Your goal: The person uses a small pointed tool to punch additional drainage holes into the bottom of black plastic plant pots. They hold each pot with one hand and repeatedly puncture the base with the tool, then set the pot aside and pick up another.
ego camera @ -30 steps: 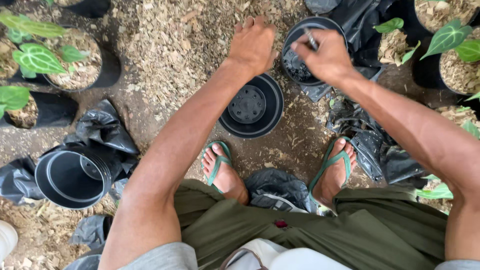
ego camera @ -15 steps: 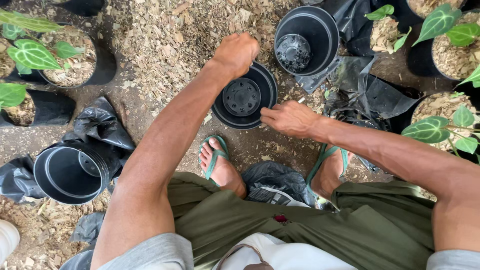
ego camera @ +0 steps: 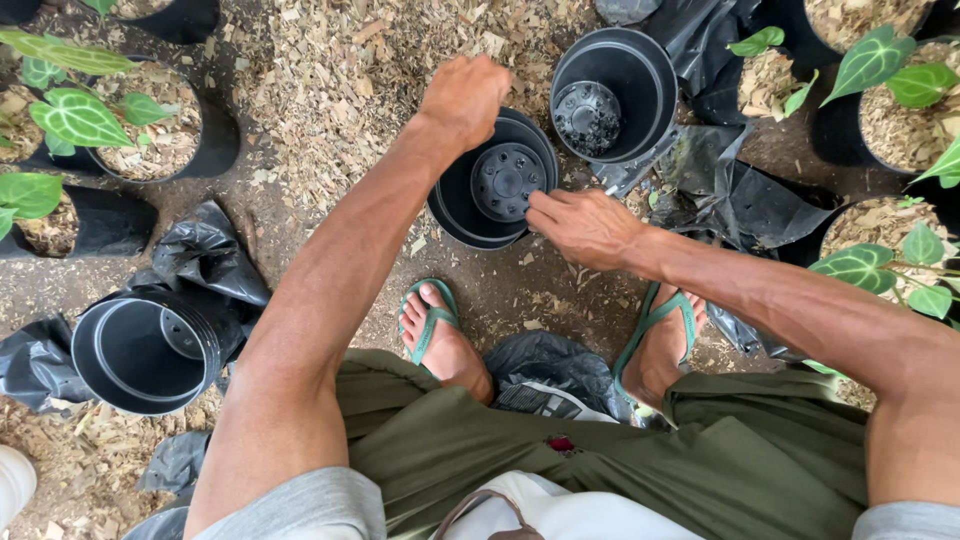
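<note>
Black plastic pot point(ego camera: 495, 185) sits on the ground between the two hands, just ahead of the feet, tilted a little toward the person, empty, drain holes visible. Left hand point(ego camera: 465, 98) is at its far rim, fingers curled into a closed grip; whether it pinches the rim I cannot tell. Right hand point(ego camera: 580, 225) is at the near right rim, fingertips narrow and touching the edge. Second empty pot point(ego camera: 612, 95) stands just beside it, up right. Third pot point(ego camera: 150, 350) lies on its side, well apart at left. Wood chips point(ego camera: 330, 70) cover the ground beyond. Green sandals point(ego camera: 432, 318) on both feet. Potted leafy plants point(ego camera: 80, 120) left and right.
</note>
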